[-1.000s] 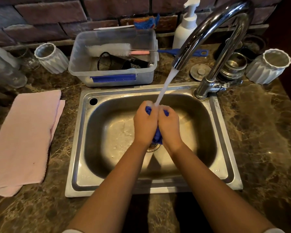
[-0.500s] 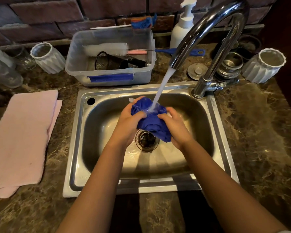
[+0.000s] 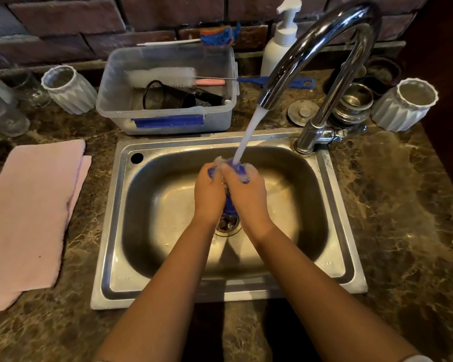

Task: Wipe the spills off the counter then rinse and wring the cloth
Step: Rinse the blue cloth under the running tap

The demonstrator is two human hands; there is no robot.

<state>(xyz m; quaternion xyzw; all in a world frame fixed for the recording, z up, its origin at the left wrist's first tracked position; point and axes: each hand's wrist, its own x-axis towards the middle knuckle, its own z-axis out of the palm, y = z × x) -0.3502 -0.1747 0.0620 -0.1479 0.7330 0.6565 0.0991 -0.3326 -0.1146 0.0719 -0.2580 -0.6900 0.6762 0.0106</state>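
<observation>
Both hands are pressed together over the middle of the steel sink [image 3: 115,218], above the drain [image 3: 228,226]. The left hand [image 3: 209,194] and the right hand [image 3: 246,197] are each closed tight around the blue cloth [image 3: 230,205], bunched up between the palms. Water from the chrome tap [image 3: 324,48] lands right on top of the cloth. A folded pink towel [image 3: 29,212] lies on the marble counter [image 3: 403,218], left of the sink.
</observation>
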